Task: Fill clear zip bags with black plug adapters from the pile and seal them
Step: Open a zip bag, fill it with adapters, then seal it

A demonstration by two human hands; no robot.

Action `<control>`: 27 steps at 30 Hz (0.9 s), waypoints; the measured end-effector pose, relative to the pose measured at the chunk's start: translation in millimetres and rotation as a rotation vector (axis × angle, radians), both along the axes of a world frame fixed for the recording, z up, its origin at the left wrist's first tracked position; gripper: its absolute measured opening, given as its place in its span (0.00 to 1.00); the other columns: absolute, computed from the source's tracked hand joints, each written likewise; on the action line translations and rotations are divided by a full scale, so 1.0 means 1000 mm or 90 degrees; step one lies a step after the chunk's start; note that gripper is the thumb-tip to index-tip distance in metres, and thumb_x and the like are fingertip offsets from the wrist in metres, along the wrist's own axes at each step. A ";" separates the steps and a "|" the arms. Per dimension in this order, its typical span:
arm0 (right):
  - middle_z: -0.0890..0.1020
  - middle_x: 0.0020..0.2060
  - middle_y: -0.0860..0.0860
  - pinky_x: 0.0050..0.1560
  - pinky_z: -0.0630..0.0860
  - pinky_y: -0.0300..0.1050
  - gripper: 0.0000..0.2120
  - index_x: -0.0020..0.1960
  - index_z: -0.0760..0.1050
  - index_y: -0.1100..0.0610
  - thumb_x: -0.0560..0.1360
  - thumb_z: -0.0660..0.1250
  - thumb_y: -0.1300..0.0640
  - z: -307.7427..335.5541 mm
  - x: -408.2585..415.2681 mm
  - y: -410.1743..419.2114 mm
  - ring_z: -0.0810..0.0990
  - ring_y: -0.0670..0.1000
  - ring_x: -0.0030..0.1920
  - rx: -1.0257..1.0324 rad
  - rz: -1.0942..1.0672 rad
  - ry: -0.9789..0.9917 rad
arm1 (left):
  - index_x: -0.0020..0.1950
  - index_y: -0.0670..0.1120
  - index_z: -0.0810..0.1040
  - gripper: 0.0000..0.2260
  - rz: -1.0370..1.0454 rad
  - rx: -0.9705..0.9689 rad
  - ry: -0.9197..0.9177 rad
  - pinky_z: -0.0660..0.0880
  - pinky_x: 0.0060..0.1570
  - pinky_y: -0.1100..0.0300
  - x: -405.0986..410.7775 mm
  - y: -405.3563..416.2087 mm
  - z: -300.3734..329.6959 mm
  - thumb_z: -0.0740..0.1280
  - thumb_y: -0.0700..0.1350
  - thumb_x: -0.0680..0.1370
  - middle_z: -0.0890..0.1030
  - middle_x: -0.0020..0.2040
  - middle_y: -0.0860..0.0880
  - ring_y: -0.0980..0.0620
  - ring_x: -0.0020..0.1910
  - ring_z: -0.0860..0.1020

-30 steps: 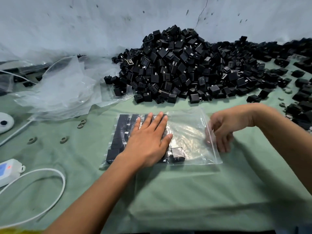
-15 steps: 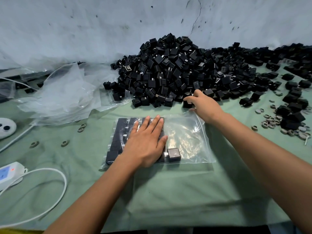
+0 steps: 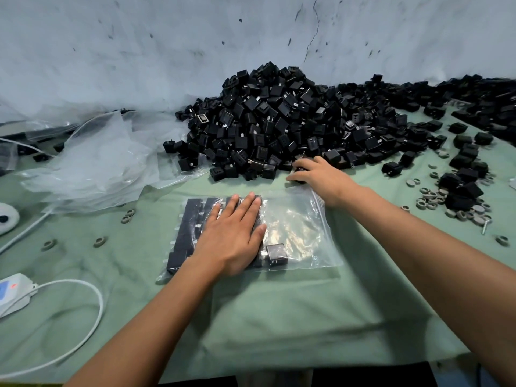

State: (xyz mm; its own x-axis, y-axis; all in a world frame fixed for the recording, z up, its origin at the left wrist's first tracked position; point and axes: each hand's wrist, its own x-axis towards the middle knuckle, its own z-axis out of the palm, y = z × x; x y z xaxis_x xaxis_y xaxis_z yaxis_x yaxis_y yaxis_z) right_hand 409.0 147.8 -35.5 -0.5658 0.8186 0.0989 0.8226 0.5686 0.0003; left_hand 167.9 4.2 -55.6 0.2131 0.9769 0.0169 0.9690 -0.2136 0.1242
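Note:
A clear zip bag (image 3: pixel 298 230) lies flat on the green cloth, its left half packed with rows of black plug adapters (image 3: pixel 190 227). My left hand (image 3: pixel 234 233) presses flat on those adapters, fingers straight. One adapter (image 3: pixel 276 254) sits apart inside the bag, just right of my thumb. A big pile of black adapters (image 3: pixel 293 124) rises against the wall behind. My right hand (image 3: pixel 321 174) is at the pile's front edge, fingers curled round a black adapter (image 3: pixel 300 171), mostly hidden under them.
A heap of empty clear bags (image 3: pixel 92 166) lies at the left. Loose grey rings (image 3: pixel 458 208) and more adapters are scattered at the right. A white device (image 3: pixel 12 291) with a white cable (image 3: pixel 83 333) sits at the near left. A few rings (image 3: pixel 100 241) lie left of the bag.
My right hand left the bag's open right side, reached up to the pile's front edge and closed on an adapter. My left hand stayed pressed on the bag.

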 end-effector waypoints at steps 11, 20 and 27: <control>0.80 0.30 0.46 0.32 0.70 0.41 0.07 0.41 0.85 0.48 0.74 0.75 0.46 0.013 0.044 -0.043 0.77 0.46 0.32 -0.184 -0.259 0.387 | 0.84 0.55 0.40 0.28 -0.002 0.009 -0.003 0.41 0.81 0.46 -0.001 0.001 -0.002 0.40 0.61 0.85 0.40 0.84 0.57 0.54 0.83 0.39; 0.88 0.48 0.54 0.51 0.84 0.47 0.12 0.56 0.84 0.59 0.74 0.77 0.67 0.012 0.032 -0.079 0.88 0.54 0.48 -0.527 -0.022 0.474 | 0.84 0.56 0.40 0.28 -0.001 0.011 -0.010 0.41 0.81 0.46 0.000 0.001 -0.003 0.41 0.60 0.85 0.41 0.84 0.57 0.54 0.83 0.40; 0.88 0.40 0.52 0.43 0.80 0.47 0.04 0.47 0.87 0.55 0.77 0.75 0.55 0.003 0.002 -0.080 0.84 0.47 0.39 -0.481 0.002 0.425 | 0.84 0.56 0.41 0.27 0.003 0.012 -0.009 0.41 0.81 0.46 0.000 0.001 -0.004 0.42 0.59 0.85 0.42 0.84 0.57 0.54 0.83 0.41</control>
